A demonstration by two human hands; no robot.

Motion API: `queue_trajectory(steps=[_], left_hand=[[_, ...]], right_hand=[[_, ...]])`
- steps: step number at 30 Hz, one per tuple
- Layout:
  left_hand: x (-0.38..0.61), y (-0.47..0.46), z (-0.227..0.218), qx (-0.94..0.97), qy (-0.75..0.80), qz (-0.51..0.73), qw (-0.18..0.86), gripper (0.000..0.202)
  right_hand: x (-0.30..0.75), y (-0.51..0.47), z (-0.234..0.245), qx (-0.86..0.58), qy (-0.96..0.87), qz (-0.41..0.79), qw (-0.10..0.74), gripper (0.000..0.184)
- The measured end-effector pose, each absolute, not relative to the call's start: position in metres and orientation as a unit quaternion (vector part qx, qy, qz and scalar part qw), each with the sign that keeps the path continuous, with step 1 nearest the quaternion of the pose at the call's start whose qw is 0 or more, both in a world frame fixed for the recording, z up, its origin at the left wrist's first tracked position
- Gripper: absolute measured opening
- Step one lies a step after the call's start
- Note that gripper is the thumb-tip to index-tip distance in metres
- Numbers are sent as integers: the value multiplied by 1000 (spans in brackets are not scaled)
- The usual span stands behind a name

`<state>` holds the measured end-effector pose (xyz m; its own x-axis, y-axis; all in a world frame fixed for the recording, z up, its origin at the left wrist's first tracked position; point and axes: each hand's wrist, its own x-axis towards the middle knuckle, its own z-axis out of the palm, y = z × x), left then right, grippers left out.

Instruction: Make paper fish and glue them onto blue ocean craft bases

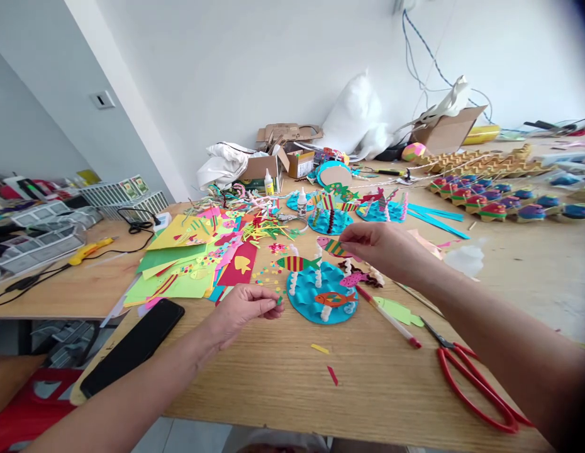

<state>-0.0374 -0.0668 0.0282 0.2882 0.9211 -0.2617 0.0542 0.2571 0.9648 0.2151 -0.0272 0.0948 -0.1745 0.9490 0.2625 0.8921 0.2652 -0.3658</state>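
My left hand (245, 309) rests low on the wooden table (283, 377) with its fingers pinched on a tiny green paper scrap (278, 301). My right hand (382, 248) reaches in from the right and pinches a striped paper fish (334, 247) above a blue round craft base (321, 292). That base carries white curly stalks, a striped fish (297, 263) on its left and an orange fish (334, 299) near its front.
A black phone (132, 346) lies at the left front. Red scissors (476, 380) and a red-tipped pen (389, 318) lie to the right. Coloured paper sheets (179, 264), glue bottles (302, 202), more finished blue bases (330, 220), cardboard boxes and egg-carton crafts (509, 204) fill the back.
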Motion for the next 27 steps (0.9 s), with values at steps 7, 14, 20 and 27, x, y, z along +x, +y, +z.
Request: queue_trajectory(steps=[7, 14, 20, 27], left_hand=[[-42, -71, 27, 771, 478, 227, 355, 12], [-67, -55, 60, 840, 454, 256, 154, 19], [-54, -13, 93, 774, 477, 316, 270, 20], [-12, 17, 84, 781, 438, 279, 347, 9]], right_hand=[[216, -23, 92, -576, -778, 77, 241, 14], [214, -20, 93, -578, -781, 54, 230, 15], [213, -19, 101, -578, -776, 42, 248, 14], [223, -19, 96, -569, -757, 54, 317, 9]])
